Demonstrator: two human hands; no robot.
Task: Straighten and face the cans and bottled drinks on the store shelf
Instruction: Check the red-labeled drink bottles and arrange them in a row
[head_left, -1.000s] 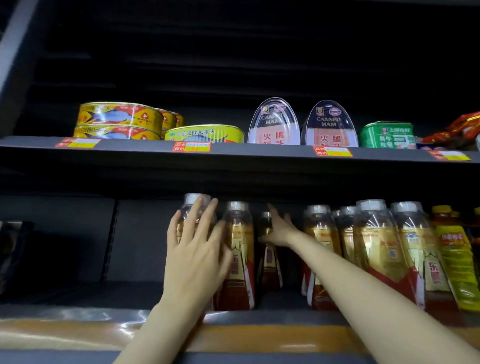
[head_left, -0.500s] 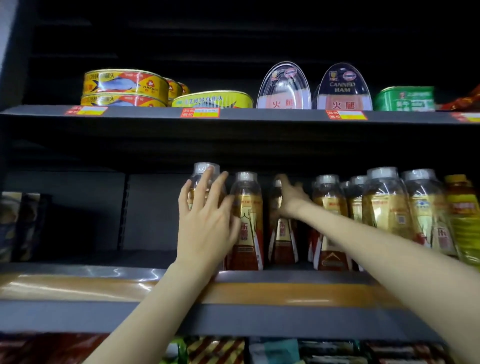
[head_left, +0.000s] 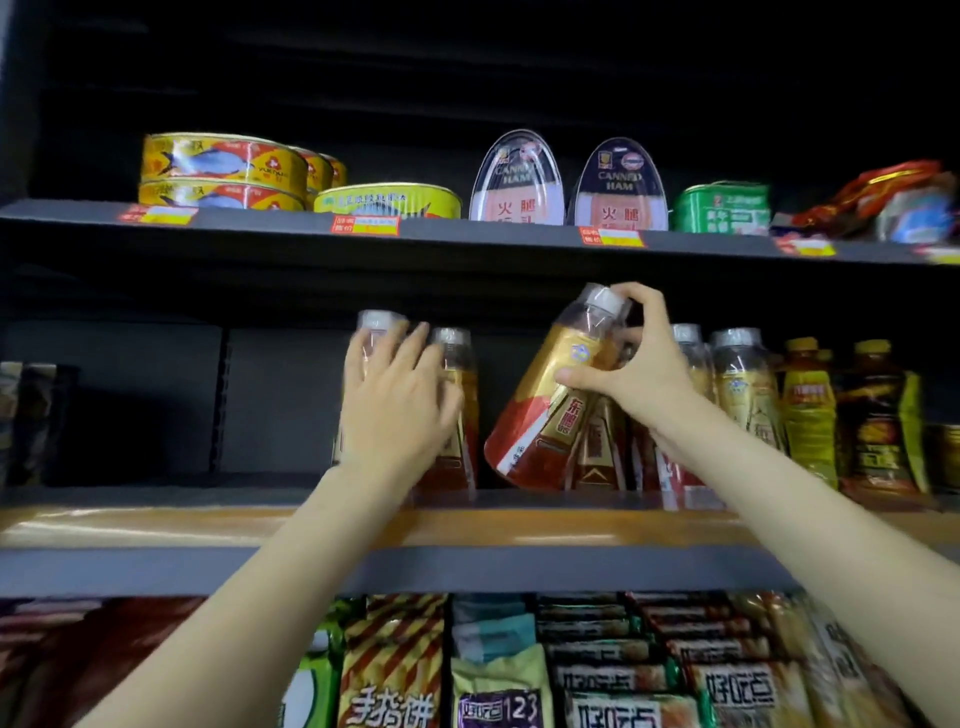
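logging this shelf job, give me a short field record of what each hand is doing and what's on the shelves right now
left hand: left hand lies with straight fingers against the front of two upright bottles
right hand: right hand grips a tilted bottle, cap leaning right, base raised toward the left
middle shelf: middle shelf holds more bottles upright to the right
top shelf: top shelf carries fish cans, ham tins, a green tin
below: snack packets

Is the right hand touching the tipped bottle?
Touching. The head view shows the right hand gripping the tilted bottle: its thumb presses across the gold label and its fingers curl round the neck by the cap.
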